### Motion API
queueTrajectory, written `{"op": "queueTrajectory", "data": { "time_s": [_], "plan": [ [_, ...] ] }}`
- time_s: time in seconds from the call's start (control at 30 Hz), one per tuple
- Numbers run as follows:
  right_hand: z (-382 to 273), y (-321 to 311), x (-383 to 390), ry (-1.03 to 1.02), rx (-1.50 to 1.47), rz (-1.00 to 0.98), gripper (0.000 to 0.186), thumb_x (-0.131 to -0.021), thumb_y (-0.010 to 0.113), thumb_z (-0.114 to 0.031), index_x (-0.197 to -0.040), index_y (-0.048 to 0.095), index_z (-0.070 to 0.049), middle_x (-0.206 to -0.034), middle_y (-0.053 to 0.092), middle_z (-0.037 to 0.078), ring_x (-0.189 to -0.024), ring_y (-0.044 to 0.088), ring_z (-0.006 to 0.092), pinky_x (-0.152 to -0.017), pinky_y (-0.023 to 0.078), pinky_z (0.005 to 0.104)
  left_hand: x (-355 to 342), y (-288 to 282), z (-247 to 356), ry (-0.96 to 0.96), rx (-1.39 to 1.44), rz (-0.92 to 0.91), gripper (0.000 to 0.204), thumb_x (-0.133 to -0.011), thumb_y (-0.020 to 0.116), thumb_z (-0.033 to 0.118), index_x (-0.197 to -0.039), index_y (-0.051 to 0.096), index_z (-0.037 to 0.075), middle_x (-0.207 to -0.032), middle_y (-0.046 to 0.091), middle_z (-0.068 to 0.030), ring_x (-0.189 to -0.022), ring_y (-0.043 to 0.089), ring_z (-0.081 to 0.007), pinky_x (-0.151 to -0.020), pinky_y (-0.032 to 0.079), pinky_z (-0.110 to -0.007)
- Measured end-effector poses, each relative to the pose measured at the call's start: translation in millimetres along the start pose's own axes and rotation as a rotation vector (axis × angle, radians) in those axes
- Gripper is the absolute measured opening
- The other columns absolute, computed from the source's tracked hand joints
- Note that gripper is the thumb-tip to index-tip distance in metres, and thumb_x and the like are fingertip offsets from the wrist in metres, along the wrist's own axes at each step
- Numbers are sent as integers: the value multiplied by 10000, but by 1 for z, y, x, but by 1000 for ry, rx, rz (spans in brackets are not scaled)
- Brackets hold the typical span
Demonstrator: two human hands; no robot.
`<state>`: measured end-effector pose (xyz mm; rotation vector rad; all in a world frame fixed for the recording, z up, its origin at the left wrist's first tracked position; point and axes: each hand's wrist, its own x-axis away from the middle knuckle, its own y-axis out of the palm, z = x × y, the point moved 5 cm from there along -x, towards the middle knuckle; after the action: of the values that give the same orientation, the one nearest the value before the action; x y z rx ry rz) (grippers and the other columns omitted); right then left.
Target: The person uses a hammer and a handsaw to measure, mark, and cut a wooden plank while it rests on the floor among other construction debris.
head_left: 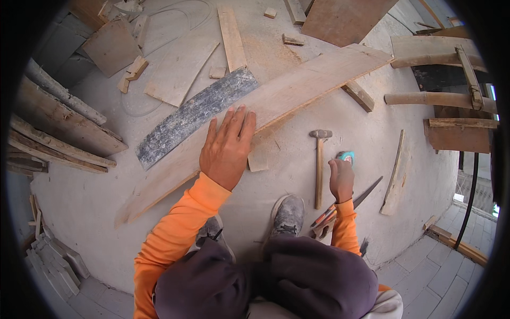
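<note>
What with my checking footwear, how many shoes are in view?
2: the left shoe, nearer than the long plank, and the right shoe, left of the hammer, both partly hidden by the trousers.

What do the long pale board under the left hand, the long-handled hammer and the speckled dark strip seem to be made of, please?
Long pale board: probably bare, matte plywood or timber, given its tan face and browner edge.
Long-handled hammer: head likely metal, being dull grey; shaft likely wood, being yellowish-brown.
Speckled dark strip: perhaps coated wood; blotched patches leave it open.
</note>
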<state>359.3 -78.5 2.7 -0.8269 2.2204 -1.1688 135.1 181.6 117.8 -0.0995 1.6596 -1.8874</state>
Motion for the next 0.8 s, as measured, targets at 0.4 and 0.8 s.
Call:
{"op": "queueTrajectory", "data": {
  "time_s": [0.4, 0.8],
  "plan": [
    [-1, 12, -26, 287, -193, -34, 706, -953, 684, -369, -1417, 445, 107, -1153, 556, 235, -961, 602, 314, -837, 505, 393, -10, 6, 4, -2, 90, 17, 496, -887, 567, -30, -1380, 531, 0, -1335, 602, -201, -1216, 595, -359, -1021, 483, -474],
    [-157, 78, -44, 546, -1328, -9, 213, -1018, 587, -216, -951, 555, -17, -897, 668, 121, -771, 686, 195, -654, 578, 323, 35, 43, 25, 4, 214, -140, 687, -907, 655, 251, -1498, 387, 23, -1521, 396, -224, -1434, 354, -396, -1175, 250, -593]
  ]
}}
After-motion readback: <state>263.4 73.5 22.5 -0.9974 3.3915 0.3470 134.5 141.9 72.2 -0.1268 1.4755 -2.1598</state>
